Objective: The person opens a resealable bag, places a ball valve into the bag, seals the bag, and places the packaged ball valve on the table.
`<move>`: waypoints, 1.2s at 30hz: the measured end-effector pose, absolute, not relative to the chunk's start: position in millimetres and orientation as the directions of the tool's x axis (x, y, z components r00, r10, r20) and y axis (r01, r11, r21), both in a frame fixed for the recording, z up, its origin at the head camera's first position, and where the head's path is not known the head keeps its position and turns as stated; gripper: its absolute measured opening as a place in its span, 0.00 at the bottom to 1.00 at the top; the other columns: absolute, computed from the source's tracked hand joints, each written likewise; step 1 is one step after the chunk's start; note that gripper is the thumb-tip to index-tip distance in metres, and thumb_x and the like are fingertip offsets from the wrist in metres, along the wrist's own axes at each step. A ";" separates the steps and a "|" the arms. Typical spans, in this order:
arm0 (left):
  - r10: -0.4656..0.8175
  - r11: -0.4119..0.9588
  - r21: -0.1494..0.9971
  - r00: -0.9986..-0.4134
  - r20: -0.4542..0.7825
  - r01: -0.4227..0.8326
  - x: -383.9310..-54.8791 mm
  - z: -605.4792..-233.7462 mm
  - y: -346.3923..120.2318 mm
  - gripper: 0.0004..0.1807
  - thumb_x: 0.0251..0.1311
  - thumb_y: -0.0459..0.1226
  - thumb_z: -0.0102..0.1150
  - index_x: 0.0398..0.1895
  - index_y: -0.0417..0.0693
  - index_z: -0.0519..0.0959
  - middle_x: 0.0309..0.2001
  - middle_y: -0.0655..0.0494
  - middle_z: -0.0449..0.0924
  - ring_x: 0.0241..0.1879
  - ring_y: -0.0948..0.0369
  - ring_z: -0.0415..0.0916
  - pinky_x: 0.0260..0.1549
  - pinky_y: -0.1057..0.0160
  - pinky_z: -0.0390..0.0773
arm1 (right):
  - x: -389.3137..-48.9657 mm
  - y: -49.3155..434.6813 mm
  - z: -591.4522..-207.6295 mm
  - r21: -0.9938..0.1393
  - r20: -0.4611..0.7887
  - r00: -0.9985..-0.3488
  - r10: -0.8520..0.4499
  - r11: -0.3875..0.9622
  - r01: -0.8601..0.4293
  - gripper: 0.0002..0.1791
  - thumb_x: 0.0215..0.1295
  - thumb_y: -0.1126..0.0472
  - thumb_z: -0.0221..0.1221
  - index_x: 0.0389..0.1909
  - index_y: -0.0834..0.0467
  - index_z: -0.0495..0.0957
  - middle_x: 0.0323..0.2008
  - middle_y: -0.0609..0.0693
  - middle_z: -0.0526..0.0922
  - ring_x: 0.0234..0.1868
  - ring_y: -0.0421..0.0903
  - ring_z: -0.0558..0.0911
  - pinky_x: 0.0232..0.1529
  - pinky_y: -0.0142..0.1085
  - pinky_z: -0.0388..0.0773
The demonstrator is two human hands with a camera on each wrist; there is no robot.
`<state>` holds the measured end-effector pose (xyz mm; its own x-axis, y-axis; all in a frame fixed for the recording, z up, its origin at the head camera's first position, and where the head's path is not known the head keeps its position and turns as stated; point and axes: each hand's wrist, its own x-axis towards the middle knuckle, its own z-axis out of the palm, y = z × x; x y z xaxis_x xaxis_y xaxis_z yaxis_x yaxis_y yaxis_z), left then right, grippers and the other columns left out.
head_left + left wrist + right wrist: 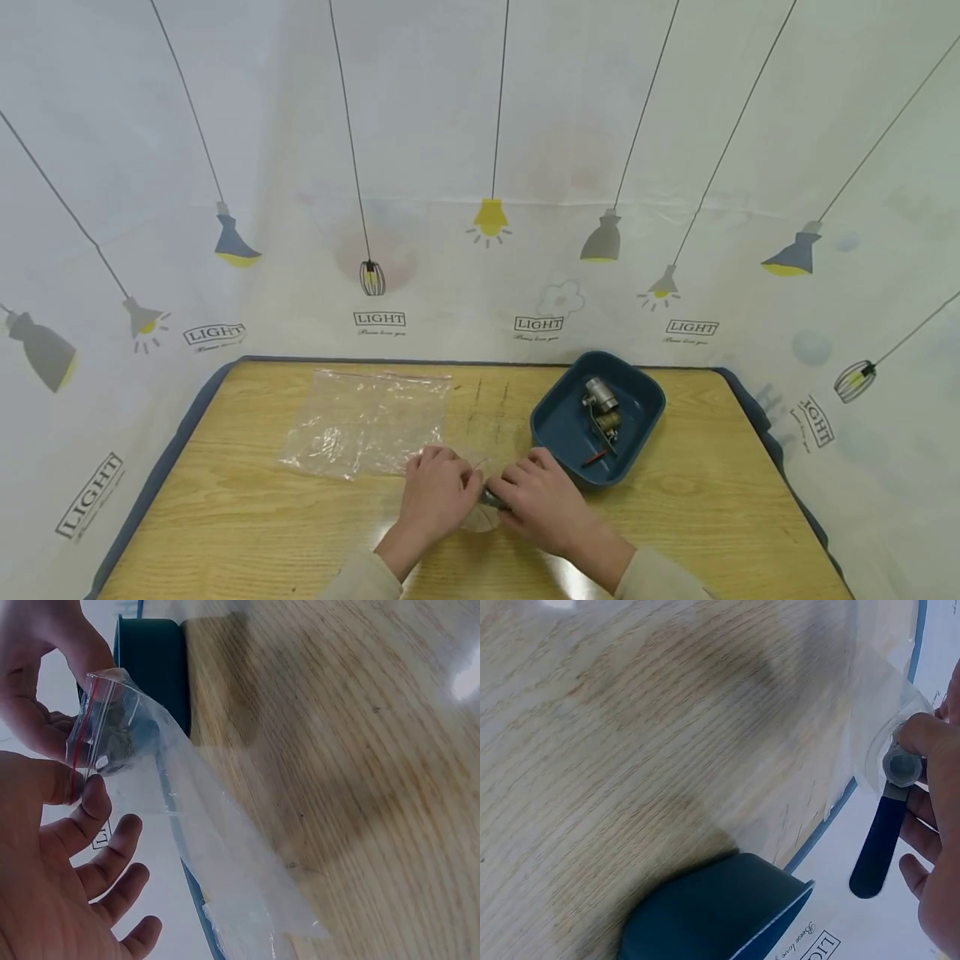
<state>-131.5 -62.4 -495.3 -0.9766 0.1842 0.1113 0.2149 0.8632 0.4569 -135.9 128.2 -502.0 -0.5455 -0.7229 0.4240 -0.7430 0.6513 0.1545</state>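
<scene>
A clear zip bag (217,832) with a red line along its mouth hangs from my left hand (438,496). In the left wrist view, thumb and index finger pinch the bag's mouth edge while the other fingers are spread. My right hand (547,504) grips a metal ball valve (902,766) with a dark blue lever handle (877,847) pointing away from the bag. The valve's far end is at the bag's mouth, partly covered by fingers and film. Both hands are close together above the table's front part.
A dark blue bin (637,421) stands right of the hands, holding metal valves (602,396), one with a red handle part. Another clear zip bag (367,425) lies flat at the left on the wooden table (712,483). A printed white sheet (450,125) rises behind the table.
</scene>
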 end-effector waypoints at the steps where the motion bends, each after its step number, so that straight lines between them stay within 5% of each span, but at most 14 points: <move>1: 0.192 0.863 0.454 -0.975 0.115 0.223 -131.2 -495.3 -62.2 0.20 0.65 0.46 0.52 0.12 0.59 0.72 0.37 0.56 0.82 0.53 0.50 0.73 0.56 0.38 0.66 | -135.9 127.4 -501.6 0.155 0.422 -0.545 -0.725 0.650 -0.744 0.13 0.50 0.50 0.68 0.37 0.44 0.79 0.28 0.39 0.80 0.31 0.40 0.80 0.46 0.41 0.72; 16: 0.286 0.813 0.490 -0.949 0.132 0.314 -128.7 -496.8 -59.7 0.16 0.62 0.44 0.52 0.15 0.62 0.71 0.37 0.61 0.77 0.45 0.57 0.71 0.47 0.47 0.69 | -144.6 122.1 -501.1 0.076 0.400 -0.639 -0.657 0.719 -0.691 0.15 0.51 0.41 0.69 0.37 0.44 0.84 0.27 0.38 0.83 0.30 0.36 0.80 0.46 0.39 0.71; 27: 0.230 0.811 0.524 -0.965 0.126 0.262 -128.9 -494.2 -55.5 0.16 0.65 0.42 0.50 0.17 0.59 0.73 0.35 0.60 0.75 0.41 0.59 0.71 0.47 0.47 0.70 | -143.9 120.4 -503.4 0.155 0.416 -0.476 -0.775 0.576 -0.803 0.10 0.49 0.44 0.70 0.26 0.43 0.83 0.26 0.37 0.81 0.29 0.37 0.77 0.45 0.39 0.69; 36: 0.252 0.788 0.554 -0.962 0.109 0.269 -127.3 -494.0 -57.2 0.16 0.63 0.42 0.50 0.16 0.57 0.74 0.33 0.61 0.76 0.37 0.60 0.71 0.44 0.48 0.71 | -144.9 116.7 -507.5 0.118 0.417 -0.545 -0.728 0.637 -0.762 0.06 0.53 0.48 0.68 0.23 0.43 0.83 0.27 0.37 0.83 0.30 0.37 0.80 0.44 0.39 0.68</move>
<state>-127.3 -57.2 -494.0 -0.9617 0.2516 0.1089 0.2689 0.7882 0.5536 -144.9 116.7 -507.5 -0.5446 -0.7279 0.4166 -0.7617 0.6372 0.1176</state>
